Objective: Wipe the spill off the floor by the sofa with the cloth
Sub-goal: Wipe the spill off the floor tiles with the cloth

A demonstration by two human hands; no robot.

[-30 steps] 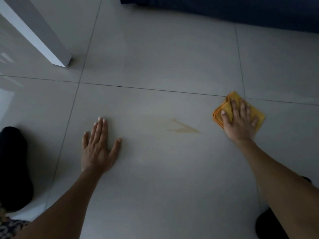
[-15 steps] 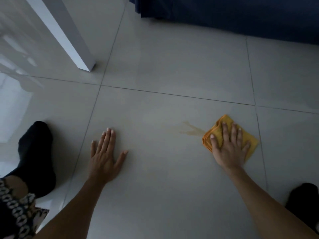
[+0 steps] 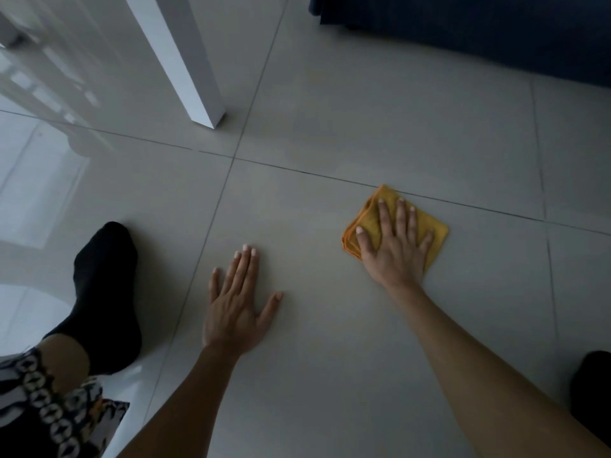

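Since half a second ago the cloth [image 3: 420, 223] has slid over the brown streak, which no longer shows; view has shifted, more of the white leg [image 3: 185, 61] now in frame.

Head view. Right hand [image 3: 395, 246] flat on the cloth, fingers spread, palm down, pressing rather than gripping. Cloth is orange, folded, lying on the floor [image 3: 330, 342] with its far corner touching a grout line. Left hand [image 3: 236, 309] near the cloth on its left, apart from it, fingers extended and thumb splayed, flat on bare tile, holding nothing.

Around the cloth: white leg stands well beyond it to the far left, foot on the tile beside a grout crossing. Sofa [image 3: 496, 31], dark blue, runs along the top edge beyond the cloth, well apart from it. Black sock [image 3: 105, 292] planted left of the left hand, well away from the cloth. Patterned fabric [image 3: 49, 408] at the bottom left corner. Nothing lies between cloth and left hand.

Surface: pale grey glossy tiles, dark grout lines. Bright window glare on the tiles far left of the cloth. Room dim overall.

Hard to make out: no spill visible; whether any lies under the cloth, cannot tell. Faint sheen left of the cloth, wet or reflection unclear. Dark shape [image 3: 591, 395] cut off at the right edge, below the cloth. Sofa cropped by the frame.
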